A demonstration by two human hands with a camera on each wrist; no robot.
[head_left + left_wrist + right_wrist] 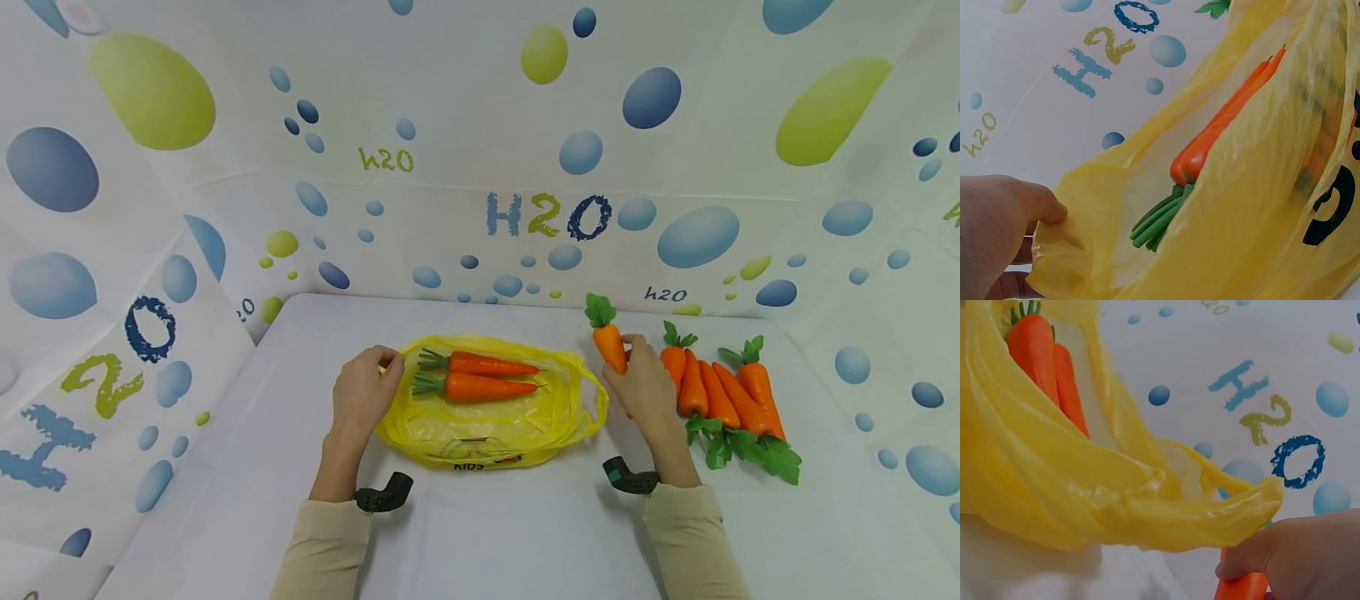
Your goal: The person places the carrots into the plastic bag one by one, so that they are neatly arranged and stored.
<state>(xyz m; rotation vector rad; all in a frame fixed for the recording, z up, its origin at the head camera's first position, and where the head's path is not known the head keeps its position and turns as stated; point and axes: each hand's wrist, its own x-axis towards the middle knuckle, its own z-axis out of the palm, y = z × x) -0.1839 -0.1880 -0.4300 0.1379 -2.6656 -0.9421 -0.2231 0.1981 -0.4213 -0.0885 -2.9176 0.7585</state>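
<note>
Gripping 1 tapered orange carrot (610, 346), the right hand (647, 383) is beside a yellow plastic bag (438, 429) pinched by the left hand (365, 389).

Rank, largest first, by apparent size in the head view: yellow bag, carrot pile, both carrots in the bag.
1. Yellow bag
2. Carrot pile
3. Upper bagged carrot, lower bagged carrot: too alike to rank

White tabletop (495, 533), bare in front of both hands. Open yellow plastic bag (420, 429) lies on it between left hand (365, 387) and right hand (645, 379). Loose orange carrots (693, 387) sit side by side just right of right hand, green leafy tops (780, 457) at far and near ends.
</note>
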